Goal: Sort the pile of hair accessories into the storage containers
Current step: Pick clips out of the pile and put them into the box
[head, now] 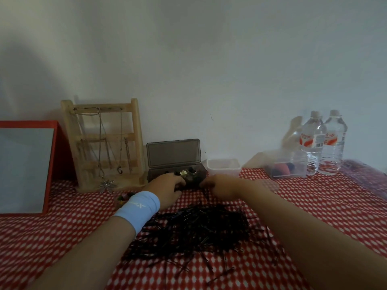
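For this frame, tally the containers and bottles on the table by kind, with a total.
Dark grey box with open lid: 1
White open tub: 1
Clear plastic box with dark and pink items inside: 1
Water bottles: 2
Total: 5

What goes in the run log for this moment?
left hand: at dark box | right hand: beside it | bobby pin pile: unsorted | grasp: unclear
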`<action>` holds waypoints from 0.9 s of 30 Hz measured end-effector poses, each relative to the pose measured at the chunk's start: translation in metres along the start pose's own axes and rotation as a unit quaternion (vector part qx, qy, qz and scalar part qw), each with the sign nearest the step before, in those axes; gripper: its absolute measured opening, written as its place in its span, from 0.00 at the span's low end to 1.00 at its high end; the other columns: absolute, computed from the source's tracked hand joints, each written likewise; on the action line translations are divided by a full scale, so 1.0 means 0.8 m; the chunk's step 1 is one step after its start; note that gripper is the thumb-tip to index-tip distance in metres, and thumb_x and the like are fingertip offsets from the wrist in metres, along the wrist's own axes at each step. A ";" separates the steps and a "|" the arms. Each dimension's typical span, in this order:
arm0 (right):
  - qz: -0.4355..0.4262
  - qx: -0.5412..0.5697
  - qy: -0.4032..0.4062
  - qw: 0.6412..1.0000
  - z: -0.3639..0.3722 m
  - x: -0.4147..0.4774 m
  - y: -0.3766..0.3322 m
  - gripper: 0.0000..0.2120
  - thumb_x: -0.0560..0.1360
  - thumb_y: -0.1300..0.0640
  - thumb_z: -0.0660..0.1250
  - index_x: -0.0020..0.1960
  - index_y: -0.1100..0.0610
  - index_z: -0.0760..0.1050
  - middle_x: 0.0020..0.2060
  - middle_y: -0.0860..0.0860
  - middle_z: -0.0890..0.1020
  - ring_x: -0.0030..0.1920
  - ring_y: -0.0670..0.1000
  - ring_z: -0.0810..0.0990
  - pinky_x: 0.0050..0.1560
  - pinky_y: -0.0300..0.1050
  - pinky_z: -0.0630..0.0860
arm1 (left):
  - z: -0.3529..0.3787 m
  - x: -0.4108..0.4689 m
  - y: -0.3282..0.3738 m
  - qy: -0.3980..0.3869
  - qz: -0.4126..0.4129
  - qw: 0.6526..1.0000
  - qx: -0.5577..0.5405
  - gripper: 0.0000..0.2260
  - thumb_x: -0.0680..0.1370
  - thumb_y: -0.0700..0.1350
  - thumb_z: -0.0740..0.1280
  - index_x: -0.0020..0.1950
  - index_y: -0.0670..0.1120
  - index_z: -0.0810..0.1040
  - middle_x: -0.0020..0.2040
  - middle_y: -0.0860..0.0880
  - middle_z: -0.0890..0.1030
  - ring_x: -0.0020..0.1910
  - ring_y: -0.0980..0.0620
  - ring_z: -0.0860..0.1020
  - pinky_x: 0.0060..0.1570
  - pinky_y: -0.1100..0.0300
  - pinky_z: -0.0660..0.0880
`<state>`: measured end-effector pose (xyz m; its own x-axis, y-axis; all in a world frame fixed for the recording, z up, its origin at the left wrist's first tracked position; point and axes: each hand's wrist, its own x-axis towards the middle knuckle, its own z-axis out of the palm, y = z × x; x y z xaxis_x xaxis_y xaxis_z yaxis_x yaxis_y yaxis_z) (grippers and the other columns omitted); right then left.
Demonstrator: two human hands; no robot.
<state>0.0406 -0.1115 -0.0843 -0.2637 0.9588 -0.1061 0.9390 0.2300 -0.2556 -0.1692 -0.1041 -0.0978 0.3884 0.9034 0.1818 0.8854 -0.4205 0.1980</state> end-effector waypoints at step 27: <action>-0.058 -0.022 0.022 0.998 0.008 0.009 -0.014 0.18 0.80 0.61 0.59 0.65 0.53 0.79 0.60 0.54 0.81 0.59 0.54 0.79 0.61 0.46 0.72 | 0.004 0.010 0.013 -0.018 0.050 0.995 -0.085 0.20 0.82 0.37 0.55 0.71 0.50 0.73 0.72 0.50 0.72 0.71 0.49 0.69 0.72 0.58 0.62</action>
<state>0.0267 -0.1080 -0.0884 -0.3626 0.9312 -0.0361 0.9117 0.3465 -0.2208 -0.1559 -0.1008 -0.0977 0.4840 0.8574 0.1749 0.7870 -0.5139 0.3413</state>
